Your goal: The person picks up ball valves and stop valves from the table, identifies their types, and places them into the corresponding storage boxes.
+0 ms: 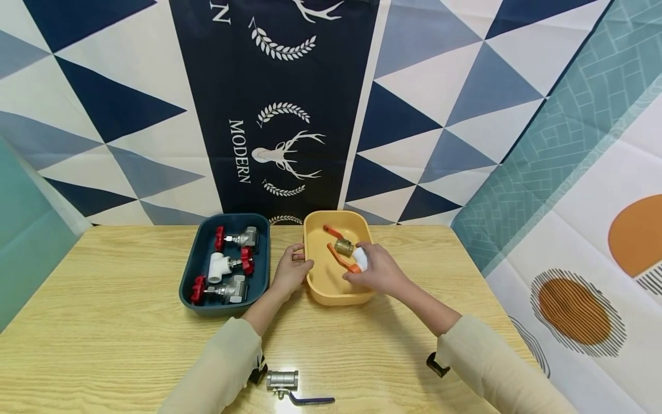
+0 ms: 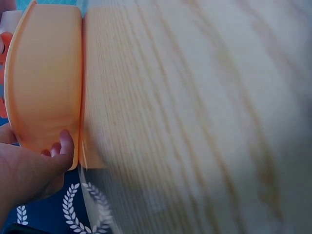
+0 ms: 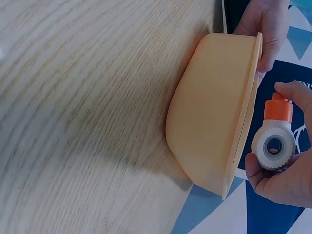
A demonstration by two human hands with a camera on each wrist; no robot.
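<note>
My right hand (image 1: pixel 380 269) holds a white plastic ball valve (image 1: pixel 361 259) with an orange handle over the right part of a yellow tray (image 1: pixel 323 282). In the right wrist view, fingers and thumb pinch the valve (image 3: pixel 274 146), its round opening facing the camera. A brass valve (image 1: pixel 343 247) with a red lever lies inside the tray. At the tray's left side, my left hand (image 1: pixel 291 270) grips the rim. The left wrist view shows this hand (image 2: pixel 36 163) against the tray's wall (image 2: pixel 46 78), some fingers hidden by it.
Left of the yellow tray stands a dark blue tray (image 1: pixel 187 276) with several red-handled valves, one of them white (image 1: pixel 219 267). Near the table's front edge lies a metal ball valve (image 1: pixel 282 380) with a blue lever. A patterned cloth (image 1: pixel 289 115) hangs behind the table.
</note>
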